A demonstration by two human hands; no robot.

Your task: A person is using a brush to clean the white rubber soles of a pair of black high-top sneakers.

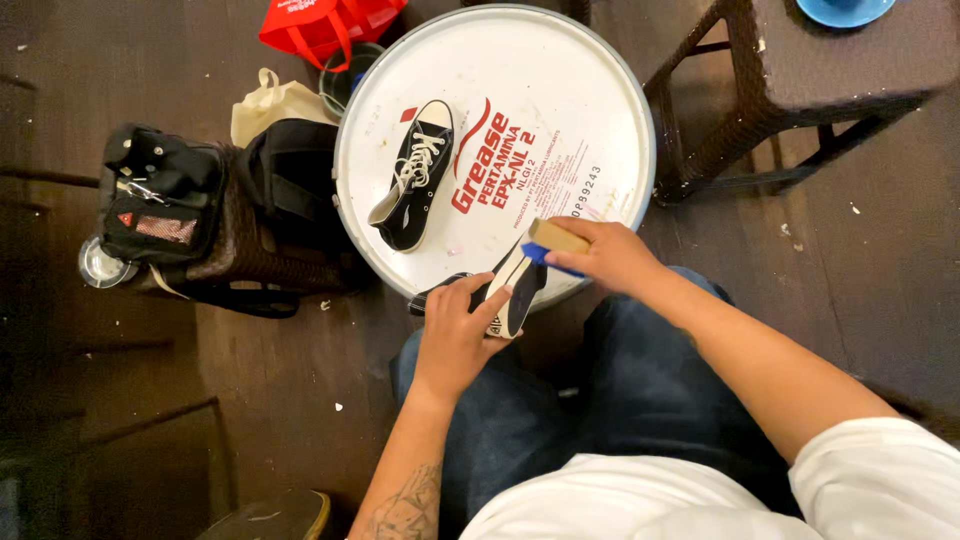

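I see left hand (455, 335) clamped around black-and-white sneaker (512, 290), fingers wrapped over its upper, shoe tipped sole-side up at near edge of white drum lid (560, 90). Right hand (610, 255) grips wooden brush with blue bristles (553, 243), fingers closed on its back, bristles touching shoe's sole. Second black high-top sneaker (415, 172) lies on lid's left part. Black backpack (210, 205) left of lid; red bag (325, 22) beyond it; wicker stool (800, 80) right of it.
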